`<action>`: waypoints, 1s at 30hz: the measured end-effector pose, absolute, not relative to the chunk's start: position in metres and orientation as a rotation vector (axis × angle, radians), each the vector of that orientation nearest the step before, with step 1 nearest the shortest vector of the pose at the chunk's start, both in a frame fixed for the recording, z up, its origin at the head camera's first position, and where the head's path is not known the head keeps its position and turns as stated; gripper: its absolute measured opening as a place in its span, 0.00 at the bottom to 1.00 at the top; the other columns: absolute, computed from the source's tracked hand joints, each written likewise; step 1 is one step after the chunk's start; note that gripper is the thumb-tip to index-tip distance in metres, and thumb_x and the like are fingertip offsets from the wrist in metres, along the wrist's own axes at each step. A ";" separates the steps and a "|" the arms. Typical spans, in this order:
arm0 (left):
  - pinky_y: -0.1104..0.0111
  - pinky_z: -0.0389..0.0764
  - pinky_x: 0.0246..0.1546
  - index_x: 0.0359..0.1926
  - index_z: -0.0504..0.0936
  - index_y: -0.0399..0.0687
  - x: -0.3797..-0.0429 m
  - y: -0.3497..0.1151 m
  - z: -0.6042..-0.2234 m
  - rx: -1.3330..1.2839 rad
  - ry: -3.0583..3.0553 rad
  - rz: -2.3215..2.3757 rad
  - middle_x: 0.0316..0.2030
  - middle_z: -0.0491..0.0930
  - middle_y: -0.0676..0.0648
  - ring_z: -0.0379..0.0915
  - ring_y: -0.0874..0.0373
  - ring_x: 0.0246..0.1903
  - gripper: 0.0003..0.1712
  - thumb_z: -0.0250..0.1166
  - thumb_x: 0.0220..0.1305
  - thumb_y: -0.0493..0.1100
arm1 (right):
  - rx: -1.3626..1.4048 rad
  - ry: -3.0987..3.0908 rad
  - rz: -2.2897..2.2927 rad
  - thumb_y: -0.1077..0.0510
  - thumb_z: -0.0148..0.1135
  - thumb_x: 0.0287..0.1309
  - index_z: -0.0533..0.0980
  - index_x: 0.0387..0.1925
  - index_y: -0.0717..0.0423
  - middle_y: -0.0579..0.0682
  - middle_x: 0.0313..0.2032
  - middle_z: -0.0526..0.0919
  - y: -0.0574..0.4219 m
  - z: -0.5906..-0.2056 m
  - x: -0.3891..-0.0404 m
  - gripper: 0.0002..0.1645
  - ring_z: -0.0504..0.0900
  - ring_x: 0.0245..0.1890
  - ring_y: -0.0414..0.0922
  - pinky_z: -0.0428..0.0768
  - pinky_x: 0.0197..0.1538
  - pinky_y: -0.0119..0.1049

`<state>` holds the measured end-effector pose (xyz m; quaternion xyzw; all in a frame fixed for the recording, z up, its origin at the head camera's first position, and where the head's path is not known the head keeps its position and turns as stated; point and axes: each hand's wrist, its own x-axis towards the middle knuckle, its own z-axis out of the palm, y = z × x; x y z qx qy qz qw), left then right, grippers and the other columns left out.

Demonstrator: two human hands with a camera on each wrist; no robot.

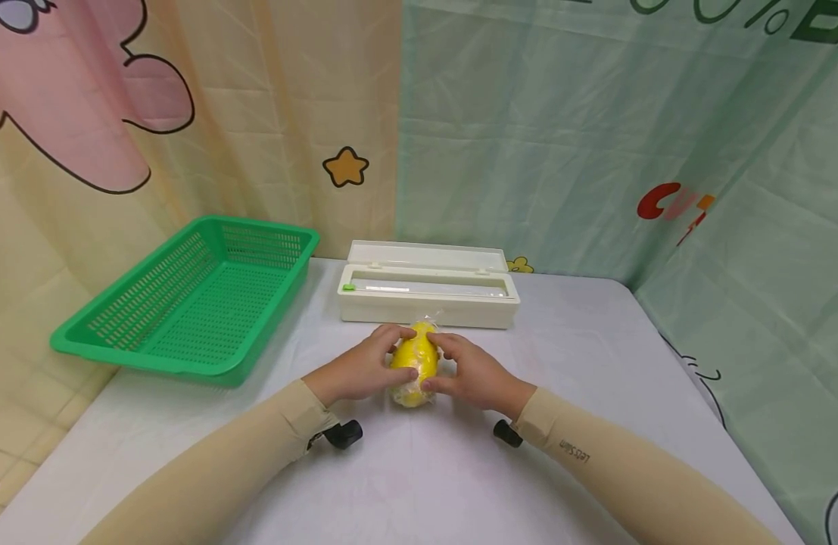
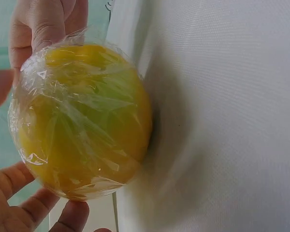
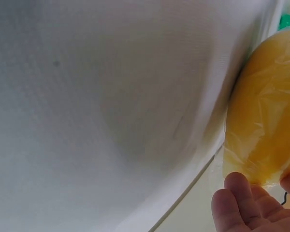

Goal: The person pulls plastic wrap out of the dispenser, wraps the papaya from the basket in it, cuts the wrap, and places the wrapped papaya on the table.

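Note:
A yellow, oval, fruit-like thing wrapped in clear plastic film lies in front of the white box; its exact kind is hard to tell. Wrinkled film covers the yellow thing in the left wrist view, where its round end shows. From the left side my left hand holds it, thumb near and fingers toward the far end. My right hand grips the opposite side in the same way. In the right wrist view, fingertips touch the film at one end.
Just beyond the hands stands a long white film dispenser box, lid raised, with a green slide cutter. A green perforated basket sits at the left. Printed curtains hang behind the white-covered table.

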<state>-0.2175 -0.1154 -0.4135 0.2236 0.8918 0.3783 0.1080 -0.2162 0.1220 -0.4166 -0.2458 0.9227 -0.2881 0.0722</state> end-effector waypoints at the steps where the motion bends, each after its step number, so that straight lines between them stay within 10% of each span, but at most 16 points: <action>1: 0.53 0.78 0.64 0.75 0.68 0.51 -0.217 -0.116 -0.414 0.669 2.628 1.107 0.74 0.66 0.49 0.71 0.49 0.63 0.42 0.72 0.66 0.58 | -0.737 2.777 -0.856 0.41 0.76 0.61 0.63 0.80 0.53 0.52 0.75 0.71 0.122 -0.417 -0.216 0.53 0.79 0.62 0.52 0.82 0.64 0.48; 13: 0.52 0.78 0.65 0.76 0.69 0.50 -0.210 -0.106 -0.416 0.760 2.809 0.912 0.74 0.65 0.46 0.68 0.44 0.67 0.47 0.76 0.60 0.58 | -0.690 2.779 -0.798 0.49 0.65 0.73 0.63 0.80 0.52 0.53 0.75 0.71 0.127 -0.408 -0.208 0.40 0.80 0.62 0.52 0.83 0.64 0.48; 21: 0.52 0.73 0.63 0.79 0.67 0.56 -0.204 -0.102 -0.407 0.757 2.803 0.782 0.74 0.66 0.48 0.67 0.47 0.64 0.45 0.66 0.58 0.47 | -0.730 3.027 -0.629 0.56 0.68 0.70 0.79 0.65 0.56 0.56 0.56 0.84 0.132 -0.391 -0.206 0.25 0.83 0.50 0.52 0.85 0.54 0.48; 30: 0.50 0.70 0.65 0.78 0.69 0.66 -0.207 -0.105 -0.404 0.812 2.785 0.687 0.72 0.67 0.50 0.65 0.45 0.65 0.44 0.61 0.59 0.42 | -0.884 2.967 -0.631 0.57 0.62 0.74 0.79 0.67 0.54 0.59 0.69 0.77 0.147 -0.380 -0.222 0.23 0.70 0.71 0.63 0.68 0.73 0.63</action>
